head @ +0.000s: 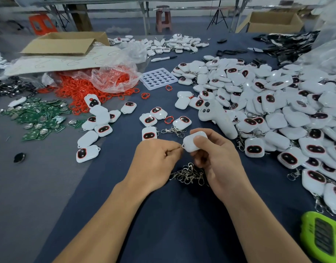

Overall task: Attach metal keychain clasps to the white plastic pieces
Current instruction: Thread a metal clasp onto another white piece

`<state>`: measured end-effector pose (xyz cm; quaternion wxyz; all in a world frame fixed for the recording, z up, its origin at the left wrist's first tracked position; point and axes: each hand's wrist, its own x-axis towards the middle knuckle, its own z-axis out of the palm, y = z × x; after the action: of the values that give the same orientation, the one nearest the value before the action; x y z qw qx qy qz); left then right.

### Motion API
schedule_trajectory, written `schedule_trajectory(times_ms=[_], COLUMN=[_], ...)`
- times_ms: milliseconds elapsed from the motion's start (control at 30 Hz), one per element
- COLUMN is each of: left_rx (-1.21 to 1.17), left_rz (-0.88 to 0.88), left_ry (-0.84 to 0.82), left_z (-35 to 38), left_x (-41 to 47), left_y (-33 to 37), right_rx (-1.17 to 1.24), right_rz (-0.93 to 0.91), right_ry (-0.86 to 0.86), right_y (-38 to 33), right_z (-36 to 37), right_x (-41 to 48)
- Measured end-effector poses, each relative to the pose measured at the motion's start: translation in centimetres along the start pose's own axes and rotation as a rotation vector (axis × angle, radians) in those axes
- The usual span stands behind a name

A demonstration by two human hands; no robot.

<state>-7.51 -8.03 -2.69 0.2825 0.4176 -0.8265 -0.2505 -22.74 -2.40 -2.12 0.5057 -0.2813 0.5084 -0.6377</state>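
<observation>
Holding item: one white rounded plastic piece point(191, 143), raised just above the dark blue bench point(163, 215) at centre, plain back up. The right hand point(214, 154) grips it, thumb on top and fingers point(198, 161) curled underneath.

Left hand point(155, 156): thumb and forefinger pressed together, pinching a small metal keychain clasp point(180, 147) at the piece's left corner (whether the metal has passed through the corner loop cannot be told).

Stock on the bench:
- tangled pile of silver clasps point(190, 174), just below both hands; a few more lie just beyond them
- large heap of white pieces with dark red-rimmed faces point(277, 103), right side, many with clasps fitted
- loose scattered white pieces point(150, 120), centre and left of centre
- white handheld controller point(216, 118), lying against the heap
- red rubber rings point(78, 92), spilling from a clear plastic bag, left rear
- green circuit boards point(38, 118), far left
- white tray with round holes point(158, 78), behind the loose pieces
- bright green device point(326, 238), near right corner
</observation>
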Motion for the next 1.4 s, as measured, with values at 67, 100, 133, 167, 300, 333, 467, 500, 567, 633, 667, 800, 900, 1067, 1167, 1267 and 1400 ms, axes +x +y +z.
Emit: schedule_trajectory(times_ms=[67,100,133,167,300,333,467,500,567,633,667,800,900,1067,1167,1267,1400], left_rx=[0.206,0.306,0.388,0.437,0.289,0.177,-0.023,-0.042,-0.099,-0.171,-0.188,0.056,0.226,0.389,0.351,0.281,0.209], left_rz=[0.031,0.033,0.027,0.018,-0.028,-0.053,-0.071,-0.071,-0.083,-0.097,-0.099,-0.068,0.002,0.075,-0.003,-0.121,-0.202], left_ry=[0.011,0.010,0.011,0.021,0.105,0.121,0.137,0.148,0.173,0.185,0.184,0.154,0.175,0.221,0.260,0.253,0.239], left_z=[0.2,0.2,0.1,0.1,0.1,0.1,0.4,0.4,0.4,0.3,0.3,0.4,0.3,0.5,0.6,0.6,0.3], left_x=[-0.1,-0.1,-0.2,-0.3,-0.6,-0.5,-0.2,-0.2,-0.3,-0.3,-0.3,-0.4,-0.5,-0.6,-0.5,0.0,0.1], left_y=[0.1,0.3,0.4,0.6,0.9,0.9,1.0,1.1,1.1,1.1,1.1,1.0,1.1,1.0,0.8,0.8,0.9], right_rx=[-0.049,-0.076,-0.103,-0.121,-0.065,-0.028,0.091,0.095,0.092,0.085,0.077,-0.012,-0.033,-0.104,-0.152,-0.266,-0.406], right_rz=[-0.052,-0.077,-0.092,-0.098,-0.039,-0.012,0.044,0.044,0.039,0.037,0.032,-0.051,-0.087,-0.094,-0.104,-0.153,-0.201], right_ry=[0.002,0.004,0.004,0.002,-0.001,0.007,0.015,0.014,0.010,0.014,0.019,0.042,0.006,-0.034,0.024,0.112,0.180], right_y=[0.3,0.5,0.6,0.6,0.1,0.0,-0.2,-0.2,-0.2,-0.3,-0.4,-0.3,-0.2,0.1,0.3,0.6,1.0], right_z=[0.1,0.2,0.4,0.4,0.4,0.3,0.1,0.1,0.1,0.1,0.1,0.3,0.3,0.4,0.4,0.2,0.0], right_x=[-0.1,-0.2,-0.3,-0.3,-0.1,0.1,0.3,0.3,0.3,0.2,0.2,-0.2,-0.5,-0.5,-0.3,0.1,0.4])
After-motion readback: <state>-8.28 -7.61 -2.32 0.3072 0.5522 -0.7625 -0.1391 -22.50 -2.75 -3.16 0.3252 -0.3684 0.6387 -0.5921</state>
